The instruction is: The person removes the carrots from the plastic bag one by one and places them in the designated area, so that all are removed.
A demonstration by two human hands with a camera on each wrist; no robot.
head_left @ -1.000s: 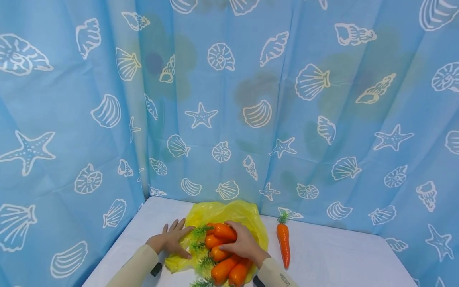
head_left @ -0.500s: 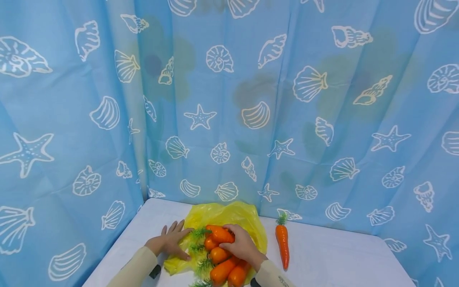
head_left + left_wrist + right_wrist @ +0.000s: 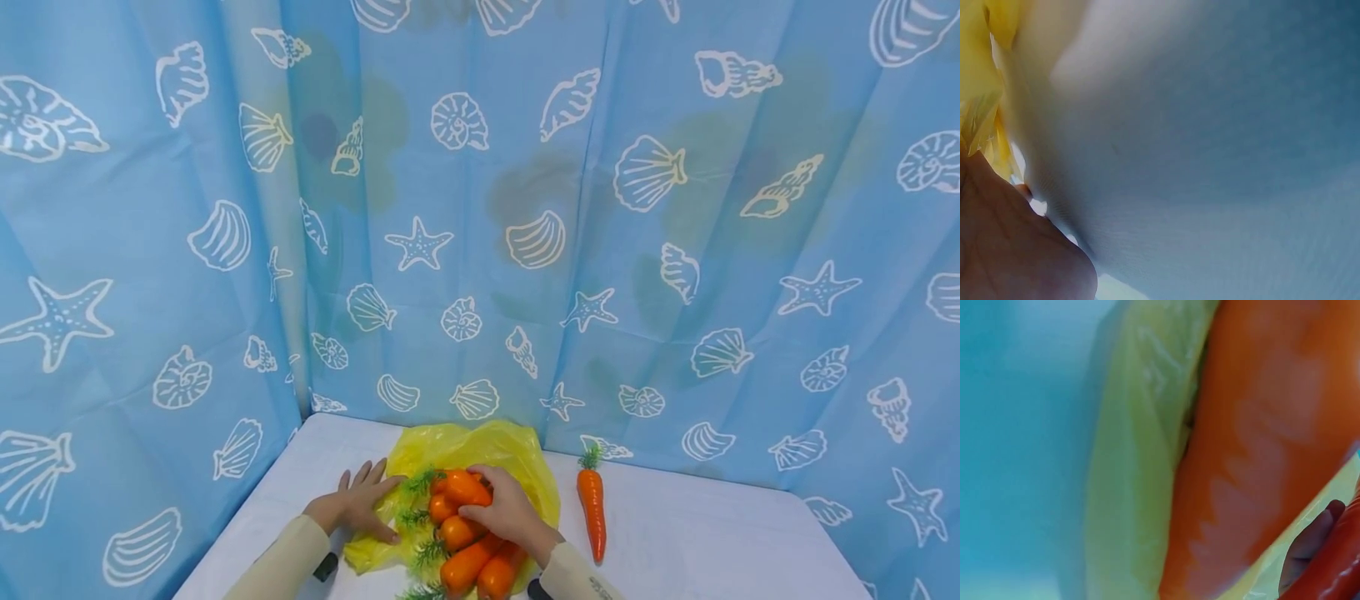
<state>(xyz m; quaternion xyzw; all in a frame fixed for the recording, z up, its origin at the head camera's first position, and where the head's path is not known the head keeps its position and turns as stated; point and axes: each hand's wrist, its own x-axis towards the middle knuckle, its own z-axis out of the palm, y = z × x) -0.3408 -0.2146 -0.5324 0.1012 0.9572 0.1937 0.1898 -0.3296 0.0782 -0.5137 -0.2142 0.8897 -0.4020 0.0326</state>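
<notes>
Several orange carrots with feathery green tops lie heaped on a crumpled yellow plastic bag. My right hand curves over the far end of the heap, its thumb and fingers around an orange carrot. In the right wrist view its fingers show behind a carrot, while another carrot fills the middle. My left hand spreads its fingers at the left edge of the bag, thumb and forefinger over the yellow plastic. The left wrist view shows only part of that hand.
A single carrot with its green top lies on the white table, right of the bag. Blue curtains printed with shells close off the back and left. Black wrist straps show at both sleeves.
The carrot under my right hand has tilted and shifted slightly at the far end of the heap, the hand moving a little with it. My left hand stays in place.
</notes>
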